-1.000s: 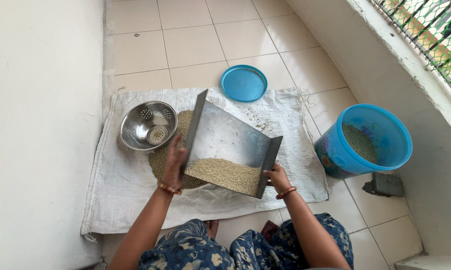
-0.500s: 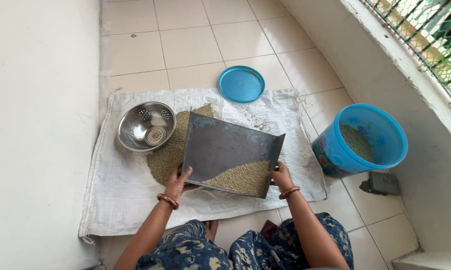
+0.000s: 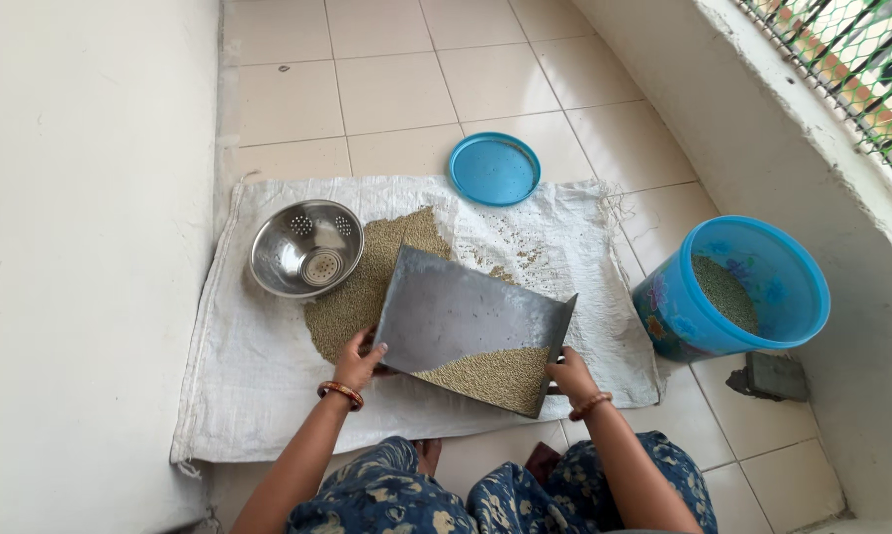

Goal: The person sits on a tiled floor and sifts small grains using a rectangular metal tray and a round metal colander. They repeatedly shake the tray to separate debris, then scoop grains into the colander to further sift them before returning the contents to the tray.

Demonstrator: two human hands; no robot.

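Observation:
I hold a flat metal winnowing tray by its two near corners. My left hand grips its left edge and my right hand grips its right edge. A layer of small greenish grain lies gathered in the tray's near right corner. The tray hangs low over a white woven sack spread on the tiled floor. Under and left of the tray lies a heap of the same grain on the sack.
A steel colander bowl stands on the sack beside the heap. A blue round lid lies at the sack's far edge. A blue bucket holding grain stands at the right near the wall. A small grey block lies beside it.
The tray's far edge has dropped from steeply raised to nearly flat. The grain in it has shifted to the near right corner, and more of the heap on the sack shows.

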